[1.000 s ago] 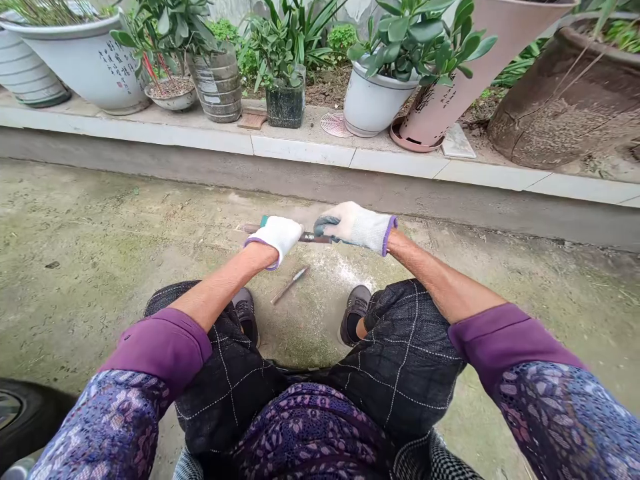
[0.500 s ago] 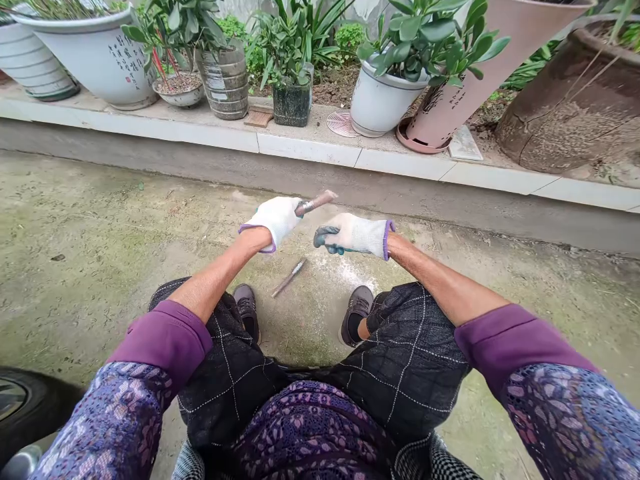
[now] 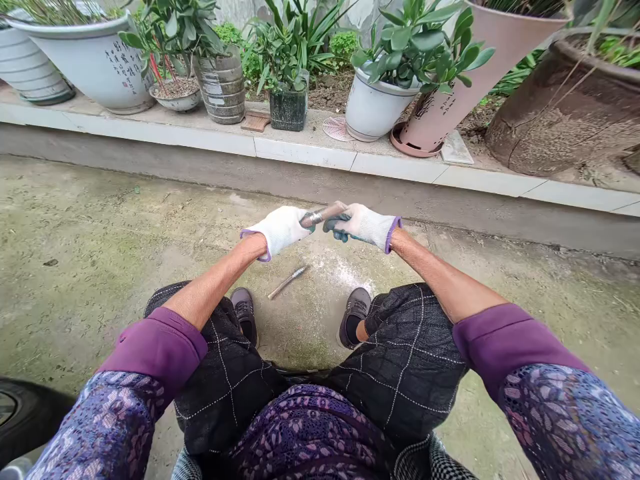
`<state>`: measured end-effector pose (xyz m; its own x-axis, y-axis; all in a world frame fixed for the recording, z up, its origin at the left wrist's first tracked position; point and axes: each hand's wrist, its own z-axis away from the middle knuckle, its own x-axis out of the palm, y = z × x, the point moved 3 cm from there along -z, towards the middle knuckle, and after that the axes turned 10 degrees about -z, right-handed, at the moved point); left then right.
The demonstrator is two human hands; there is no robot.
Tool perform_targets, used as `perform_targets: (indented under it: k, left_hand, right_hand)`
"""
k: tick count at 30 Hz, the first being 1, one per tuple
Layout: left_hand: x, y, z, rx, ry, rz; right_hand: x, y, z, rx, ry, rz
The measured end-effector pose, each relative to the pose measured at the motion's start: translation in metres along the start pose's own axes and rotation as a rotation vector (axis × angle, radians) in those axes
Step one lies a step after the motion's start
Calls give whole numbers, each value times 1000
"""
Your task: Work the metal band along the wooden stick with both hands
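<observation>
A short brown tool with a silver band point(image 3: 323, 213) is held between my hands above the concrete, its exact kind unclear. My left hand point(image 3: 283, 228), in a white knit glove with purple trim, is closed around its darker end. My right hand point(image 3: 357, 225), in a matching glove with dark green fingers, is curled at the paler far end, with the thumb pointing left. Some of the fingers are hidden. Below the hands, a thin stick-like tool with a brown handle and a silvery tip point(image 3: 289, 282) lies slantwise on the ground. White powder point(image 3: 345, 272) is scattered beside it.
Ahead runs a low tiled ledge point(image 3: 305, 152) bearing several potted plants, including a white pot point(image 3: 377, 110), a tall pink planter point(image 3: 440, 110) and a big brown clay pot point(image 3: 550, 110). At the lower left is a black tyre point(image 3: 40, 413). My shoes flank the powder.
The hands have come together: the right one has reached the far end of the brown tool, which was apart from it before. The tool on the ground has stayed put.
</observation>
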<state>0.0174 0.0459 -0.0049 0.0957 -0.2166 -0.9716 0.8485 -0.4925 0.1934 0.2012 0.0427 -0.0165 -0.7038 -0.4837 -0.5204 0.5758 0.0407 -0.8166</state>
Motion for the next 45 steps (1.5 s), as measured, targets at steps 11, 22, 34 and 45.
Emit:
perform_targets:
  k: [11, 22, 34, 45]
  left_hand:
    - [27, -2, -1, -4, -172, -487]
    - [-1, -3, -2, -78, 35, 190]
    - [27, 1, -4, 0, -147, -471]
    - [1, 1, -2, -64, 18, 146]
  right_hand:
    - [12, -23, 2, -46, -27, 46]
    - [12, -8, 1, -36, -35, -123]
    - [3, -23, 9, -25, 13, 86]
    - [13, -3, 2, 2, -53, -35]
